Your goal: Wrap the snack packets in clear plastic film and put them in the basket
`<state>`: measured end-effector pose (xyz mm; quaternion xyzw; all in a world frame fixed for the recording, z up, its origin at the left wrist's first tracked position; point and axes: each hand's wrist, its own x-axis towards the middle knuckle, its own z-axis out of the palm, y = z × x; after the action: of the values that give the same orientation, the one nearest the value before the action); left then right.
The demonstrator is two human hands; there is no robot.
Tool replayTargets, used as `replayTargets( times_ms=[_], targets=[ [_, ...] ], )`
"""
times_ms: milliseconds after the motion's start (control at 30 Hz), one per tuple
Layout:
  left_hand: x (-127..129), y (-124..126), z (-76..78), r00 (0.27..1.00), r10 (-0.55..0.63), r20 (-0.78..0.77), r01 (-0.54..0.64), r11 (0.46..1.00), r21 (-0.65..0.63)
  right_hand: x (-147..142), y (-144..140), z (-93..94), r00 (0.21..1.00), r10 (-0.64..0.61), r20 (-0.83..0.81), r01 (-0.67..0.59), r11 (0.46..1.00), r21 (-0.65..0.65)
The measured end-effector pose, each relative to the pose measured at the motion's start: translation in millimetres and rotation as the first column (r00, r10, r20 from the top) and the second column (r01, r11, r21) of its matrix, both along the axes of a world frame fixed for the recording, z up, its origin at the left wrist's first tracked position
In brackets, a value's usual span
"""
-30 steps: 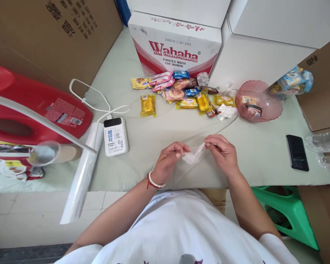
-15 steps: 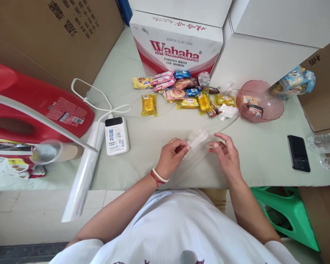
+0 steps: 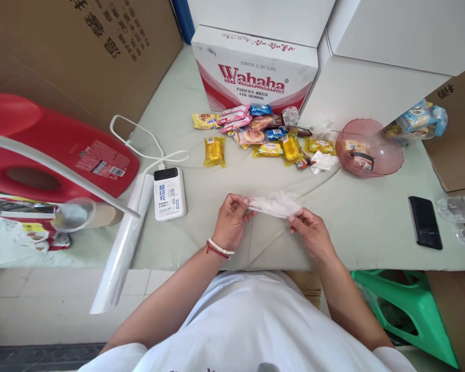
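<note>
Hands pinch a thin clear plastic bag (image 3: 274, 204) near the desk's front edge, left hand (image 3: 229, 222) clamped on one end, right hand (image 3: 310, 231) on the other, held apart. Step looks like stretching it open; next probably needs separating the layers. Bag is crinkled, see-through, stretched flat. Snacks (image 3: 263, 137) lie near the back edge.

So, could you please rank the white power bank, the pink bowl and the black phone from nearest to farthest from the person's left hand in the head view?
From the left hand:
1. White power bank, just to its left.
2. Pink bowl, far right, toward the back.
3. Black phone, farthest right.
</note>
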<state>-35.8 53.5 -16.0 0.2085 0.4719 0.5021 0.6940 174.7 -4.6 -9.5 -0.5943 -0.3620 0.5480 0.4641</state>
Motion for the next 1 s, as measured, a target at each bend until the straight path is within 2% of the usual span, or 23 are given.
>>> replayTargets(
  times_ms=[100, 200, 300, 367, 400, 433, 500, 567, 633, 700, 767, 867, 933, 1000],
  targets=[
    [-0.3, 4.6, 0.0, 0.990, 0.046, 0.133, -0.031, 0.993, -0.112, -5.3, -7.4, -3.8, 1.000, -0.001, -0.020, 0.000, 1.000, -0.025],
    [-3.5, 7.3, 3.9, 0.988, 0.008, 0.154, 0.006, 0.996, -0.094, -8.7, -11.6, -4.3, 0.998, -0.029, -0.055, 0.028, 0.999, -0.022],
    [-7.0, 6.6, 12.7, 0.985, -0.165, 0.043, 0.163, 0.986, 0.043, -4.7, -12.4, 1.1, 1.000, 0.001, 0.004, -0.001, 1.000, 0.009],
    [-7.0, 6.2, 17.9, 0.948, -0.290, -0.131, 0.304, 0.947, 0.105, 0.0, -11.7, 5.9, 0.996, 0.053, 0.073, -0.055, 0.998, 0.021],
    [-6.3, 6.5, 19.3, 0.923, -0.311, -0.226, 0.343, 0.932, 0.119, 2.0, -11.2, 7.8, 0.993, 0.068, 0.100, -0.071, 0.997, 0.023],
    [-5.3, 7.2, 19.6, 0.910, -0.289, -0.297, 0.338, 0.932, 0.130, 3.4, -10.6, 9.0, 0.991, 0.065, 0.115, -0.069, 0.997, 0.025],
    [-3.3, 9.8, 17.2, 0.948, -0.140, -0.286, 0.187, 0.972, 0.144, 3.7, -9.9, 8.8, 0.994, -0.003, 0.106, 0.000, 1.000, 0.026],
    [-2.6, 13.2, 13.0, 0.995, 0.045, -0.088, -0.038, 0.996, 0.082, 0.1, -11.6, 5.9, 0.992, -0.114, 0.054, 0.115, 0.993, -0.002],
    [-4.4, 16.8, 9.8, 0.978, 0.158, 0.136, -0.154, 0.987, -0.035, -6.0, -17.6, 2.0, 0.982, -0.188, 0.009, 0.188, 0.980, -0.059],
    [-8.6, 20.2, 9.4, 0.940, 0.205, 0.271, -0.179, 0.977, -0.117, -10.6, -28.9, -1.0, 0.989, -0.149, 0.005, 0.149, 0.981, -0.126],
    [-14.5, 24.0, 11.5, 0.911, 0.238, 0.337, -0.191, 0.967, -0.167, -7.8, -44.3, -1.5, 0.999, -0.026, 0.023, 0.030, 0.980, -0.195],
    [-23.3, 30.2, 14.9, 0.883, 0.276, 0.380, -0.212, 0.956, -0.202, 17.1, -66.4, 5.2, 0.979, 0.185, 0.086, -0.153, 0.943, -0.294],
    [-26.8, 33.7, 14.6, 0.889, 0.251, 0.383, -0.187, 0.962, -0.197, 41.7, -73.7, 15.9, 0.946, 0.220, 0.238, -0.143, 0.942, -0.303],
    [-26.5, 35.9, 11.9, 0.911, 0.187, 0.368, -0.129, 0.976, -0.175, 60.0, -71.2, 29.6, 0.877, 0.102, 0.469, -0.017, 0.983, -0.182]
  ],
)
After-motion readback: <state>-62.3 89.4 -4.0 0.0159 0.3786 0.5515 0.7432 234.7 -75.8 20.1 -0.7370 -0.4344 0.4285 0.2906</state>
